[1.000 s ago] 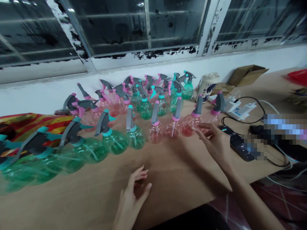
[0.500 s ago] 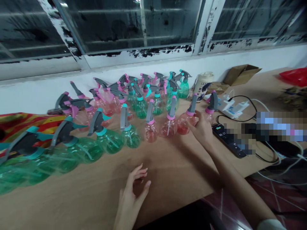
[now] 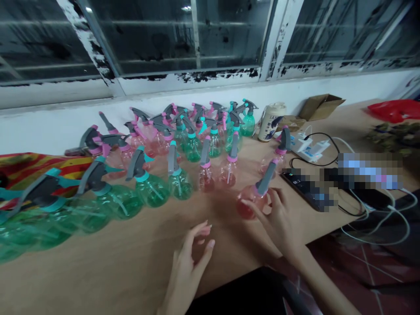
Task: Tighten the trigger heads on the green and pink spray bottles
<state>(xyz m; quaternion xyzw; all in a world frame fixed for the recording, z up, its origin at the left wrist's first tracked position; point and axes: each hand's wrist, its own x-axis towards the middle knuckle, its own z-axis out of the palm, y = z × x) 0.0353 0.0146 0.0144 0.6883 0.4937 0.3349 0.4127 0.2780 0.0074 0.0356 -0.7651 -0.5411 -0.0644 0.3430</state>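
Note:
My right hand is closed around the body of a pink spray bottle with a grey and pink trigger head, tilted to the right. My left hand hovers over the front of the table with fingers curved apart and nothing in them. Beyond it, a front row holds a green spray bottle and two pink ones, the nearer to my right hand being a pink spray bottle. Another pink spray bottle stands alone behind the held one.
More green bottles line the left side, and several mixed bottles crowd the wall. A tumbler, a cardboard box, a power strip with cables and a phone lie right. Striped cloth is at left.
My right hand has drawn the pink spray bottle out of the row, toward me and slightly left, leaving a gap. My left hand has shifted a little to the right, still open.

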